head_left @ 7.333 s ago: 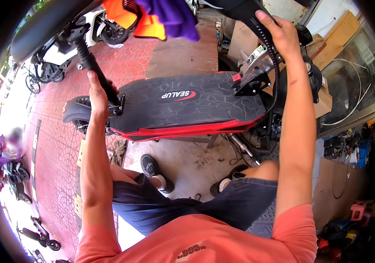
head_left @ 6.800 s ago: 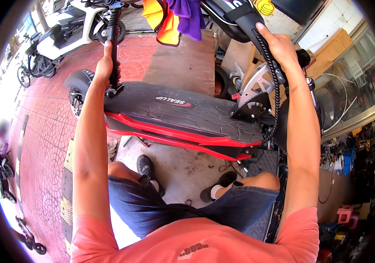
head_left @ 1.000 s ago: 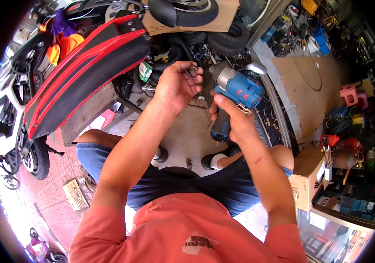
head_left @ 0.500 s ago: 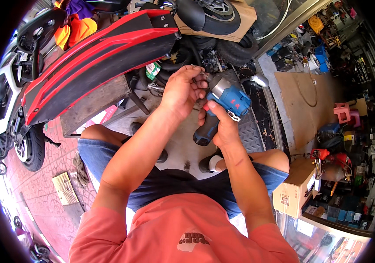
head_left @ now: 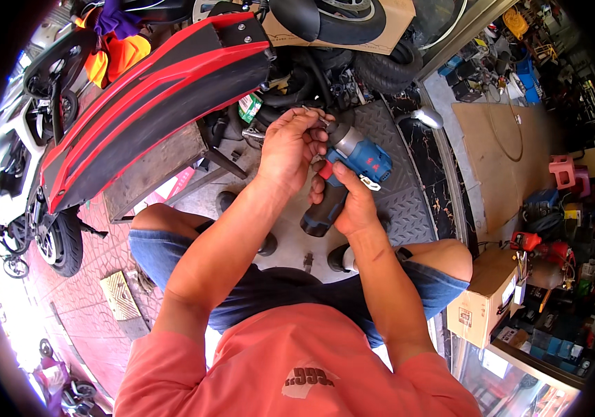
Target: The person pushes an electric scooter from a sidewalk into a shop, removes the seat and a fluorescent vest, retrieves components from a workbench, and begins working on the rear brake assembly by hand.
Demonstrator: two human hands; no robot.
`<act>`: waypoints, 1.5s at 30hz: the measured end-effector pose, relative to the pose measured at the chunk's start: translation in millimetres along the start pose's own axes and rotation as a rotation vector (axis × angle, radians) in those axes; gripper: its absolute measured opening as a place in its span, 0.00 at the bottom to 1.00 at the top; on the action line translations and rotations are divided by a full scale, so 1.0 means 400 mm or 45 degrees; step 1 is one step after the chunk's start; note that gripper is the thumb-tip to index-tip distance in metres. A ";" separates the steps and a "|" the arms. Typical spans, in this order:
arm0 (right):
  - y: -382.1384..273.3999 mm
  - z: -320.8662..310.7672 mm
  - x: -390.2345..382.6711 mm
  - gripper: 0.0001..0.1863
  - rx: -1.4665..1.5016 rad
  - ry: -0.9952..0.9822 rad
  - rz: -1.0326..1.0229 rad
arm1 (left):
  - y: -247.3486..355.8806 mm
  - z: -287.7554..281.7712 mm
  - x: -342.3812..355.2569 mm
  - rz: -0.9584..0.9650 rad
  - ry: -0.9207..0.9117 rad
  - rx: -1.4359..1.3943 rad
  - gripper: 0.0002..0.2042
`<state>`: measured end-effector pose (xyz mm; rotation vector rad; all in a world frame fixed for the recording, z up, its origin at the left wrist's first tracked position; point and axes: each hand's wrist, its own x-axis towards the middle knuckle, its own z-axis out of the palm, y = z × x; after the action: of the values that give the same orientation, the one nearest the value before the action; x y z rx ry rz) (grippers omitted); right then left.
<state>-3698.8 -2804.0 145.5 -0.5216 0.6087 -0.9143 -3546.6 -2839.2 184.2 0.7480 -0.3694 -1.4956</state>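
My right hand (head_left: 354,206) is wrapped round the grip of a blue cordless impact driver (head_left: 368,160), with a finger by its red trigger. The driver's grey nose points up and left, toward my other hand. My left hand (head_left: 289,147) is closed at that nose, its thumb and fingers pinched on a small, thin, dark piece that is mostly hidden. Beyond both hands, a long red-and-black scooter deck (head_left: 165,104) lies tilted on a low worn bench (head_left: 155,167).
A scooter wheel (head_left: 349,21) rests on cardboard at the far side, near loose tyres (head_left: 389,69). Right of me are a metal tread plate (head_left: 408,208), a small round mirror (head_left: 428,117) and a cardboard box (head_left: 481,295). A white scooter (head_left: 23,160) stands left.
My view has shifted slightly, so the surroundings sit a little differently. Both hands keep their grips, with the driver's nose still beside my left fingers.
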 end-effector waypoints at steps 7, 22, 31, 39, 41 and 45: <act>-0.024 0.001 0.016 0.22 -0.100 0.028 -0.117 | 0.002 0.031 0.003 0.057 0.093 0.168 0.06; -0.037 -0.011 0.022 0.14 -0.158 -0.010 -0.124 | 0.078 -0.009 0.001 -0.077 -0.077 0.425 0.05; -0.016 -0.030 0.017 0.19 -0.340 -0.019 -0.063 | 0.120 -0.033 -0.008 -0.227 -0.214 0.999 0.09; -0.024 -0.035 0.011 0.21 -0.347 -0.050 -0.033 | 0.148 -0.052 -0.009 -0.213 -0.446 1.201 0.08; -0.024 -0.030 0.008 0.21 -0.346 -0.041 -0.038 | 0.143 -0.053 -0.010 -0.210 -0.425 1.218 0.09; -0.017 -0.038 0.008 0.20 -0.377 -0.045 -0.050 | 0.110 -0.069 -0.008 -0.112 -0.417 1.258 0.13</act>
<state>-3711.4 -2812.8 138.3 -0.8159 0.7081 -0.8540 -3495.6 -2833.8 193.5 1.2864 -1.3956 -1.4804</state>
